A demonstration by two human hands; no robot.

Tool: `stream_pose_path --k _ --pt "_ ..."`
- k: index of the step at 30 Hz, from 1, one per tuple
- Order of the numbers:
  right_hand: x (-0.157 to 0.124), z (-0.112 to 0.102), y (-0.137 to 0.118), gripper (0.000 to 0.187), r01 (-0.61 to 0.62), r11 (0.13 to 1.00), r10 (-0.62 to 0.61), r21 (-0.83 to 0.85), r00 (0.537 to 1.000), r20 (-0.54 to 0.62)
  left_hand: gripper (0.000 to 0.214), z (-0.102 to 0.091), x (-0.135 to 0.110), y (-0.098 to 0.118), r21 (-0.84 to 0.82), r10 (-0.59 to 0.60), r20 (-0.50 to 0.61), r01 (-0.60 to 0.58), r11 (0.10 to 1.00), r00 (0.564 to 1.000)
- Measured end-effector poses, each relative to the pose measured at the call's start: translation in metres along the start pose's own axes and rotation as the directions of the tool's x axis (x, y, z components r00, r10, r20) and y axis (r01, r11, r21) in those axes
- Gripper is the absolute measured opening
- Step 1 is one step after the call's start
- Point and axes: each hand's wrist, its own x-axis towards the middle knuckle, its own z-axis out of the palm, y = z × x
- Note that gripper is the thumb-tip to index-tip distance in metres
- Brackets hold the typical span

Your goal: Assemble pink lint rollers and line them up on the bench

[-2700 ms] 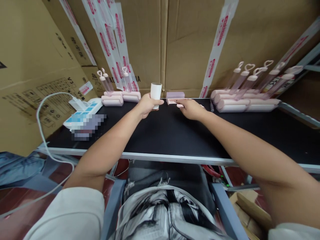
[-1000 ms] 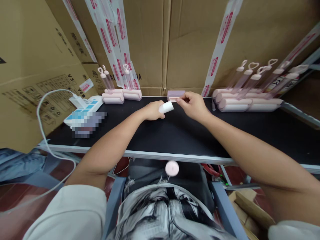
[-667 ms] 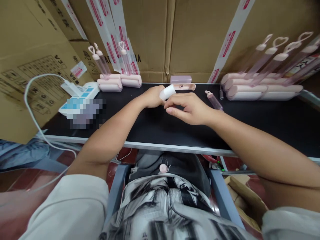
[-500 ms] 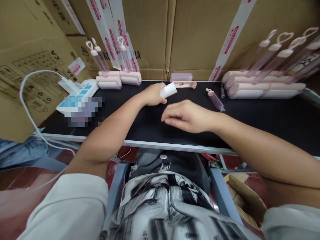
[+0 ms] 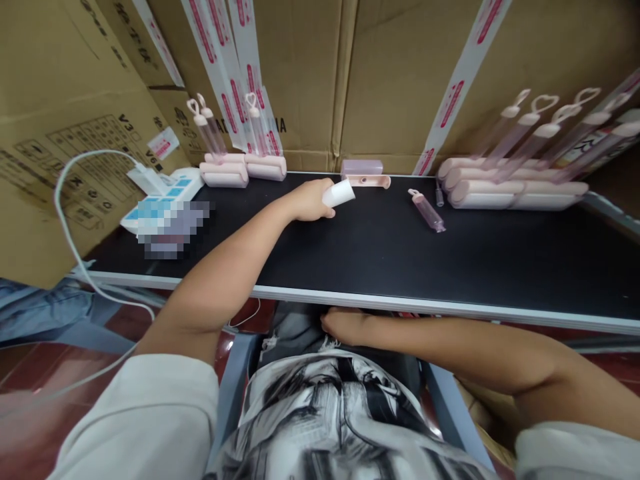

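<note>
My left hand (image 5: 310, 200) rests on the black table (image 5: 400, 267) and grips a small white paper roll (image 5: 340, 193), tilted with its end toward the right. My right hand (image 5: 345, 325) is down below the table's front edge, on my lap; its fingers are curled and I cannot tell if it holds anything. Just beyond the roll lies a pink roller frame (image 5: 368, 181) in front of a pale purple block (image 5: 361, 167). A loose clear pink handle (image 5: 427, 210) lies on the table to the right.
Finished pink lint rollers (image 5: 505, 193) with heart-topped handles line the back right; three more (image 5: 240, 170) stand at the back left. A white power strip (image 5: 160, 200) with a cable (image 5: 65, 220) sits far left. Cardboard boxes (image 5: 385, 80) wall off the back.
My right hand left the frame near the roll, drew back across the table and dropped under its front edge to my lap. A small pink round part fell onto my lap. The left hand stayed.
</note>
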Motion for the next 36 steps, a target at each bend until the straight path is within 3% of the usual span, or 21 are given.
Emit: stream_pose_path --k 6,9,11,13,14,15,17,19,20,23,25,29,36 --pt "0.021 0.013 -0.001 0.027 0.043 0.997 -0.043 0.058 0.999 -0.005 0.060 0.000 0.001 -0.004 0.004 0.022 0.006 -0.022 1.000 1.000" --pt "0.002 0.003 -0.015 0.031 0.104 0.991 -0.098 0.084 0.993 -0.070 0.060 0.000 0.000 -0.004 0.009 0.033 0.015 -0.033 0.999 0.999" --pt "-0.028 -0.019 -0.024 0.029 0.196 0.973 -0.177 0.119 0.972 -0.156 0.058 -0.001 -0.001 -0.005 0.004 0.032 0.013 -0.032 0.999 0.999" --pt "-0.065 -0.053 -0.025 0.017 0.502 0.836 -0.421 0.224 0.847 -0.325 0.058 -0.002 -0.001 -0.005 -0.001 0.037 0.001 -0.037 0.999 0.999" --pt "-0.083 -0.075 -0.020 0.013 0.586 0.777 -0.443 0.232 0.770 -0.459 0.058 -0.002 -0.001 -0.005 -0.005 0.046 -0.007 -0.046 0.999 0.999" --pt "-0.098 -0.098 -0.009 0.010 0.607 0.768 -0.391 0.201 0.695 -0.603 0.057 -0.002 -0.001 -0.006 -0.013 0.058 -0.015 -0.059 0.998 0.998" --pt "-0.116 -0.144 0.025 0.012 0.463 0.869 -0.126 0.172 0.544 -0.829 0.055 -0.003 0.000 -0.006 -0.041 0.093 -0.025 -0.094 0.995 0.995" --pt "-0.117 -0.179 0.069 0.021 0.260 0.938 0.113 0.230 0.397 -0.911 0.053 -0.004 -0.001 -0.006 -0.069 0.119 -0.028 -0.120 0.990 0.993" --pt "-0.113 -0.191 0.091 0.025 0.211 0.943 0.168 0.259 0.371 -0.913 0.053 -0.004 -0.001 -0.006 -0.074 0.122 -0.030 -0.124 0.990 0.992" --pt "-0.091 -0.204 0.136 0.028 0.212 0.933 0.177 0.292 0.438 -0.882 0.056 -0.004 -0.002 -0.007 -0.064 0.117 -0.040 -0.119 0.991 0.992" --pt "-0.077 -0.198 0.146 0.029 0.244 0.931 0.141 0.271 0.444 -0.885 0.057 -0.004 -0.002 -0.008 -0.068 0.116 -0.040 -0.118 0.991 0.993" --pt "-0.067 -0.184 0.140 0.024 0.273 0.936 0.080 0.221 0.449 -0.890 0.054 -0.002 -0.001 -0.007 -0.064 0.130 -0.017 -0.130 0.989 0.991" --pt "-0.067 -0.181 0.136 0.020 0.253 0.950 0.055 0.185 0.446 -0.894 0.051 -0.005 -0.006 -0.002 -0.082 0.209 0.019 -0.207 0.975 0.978"
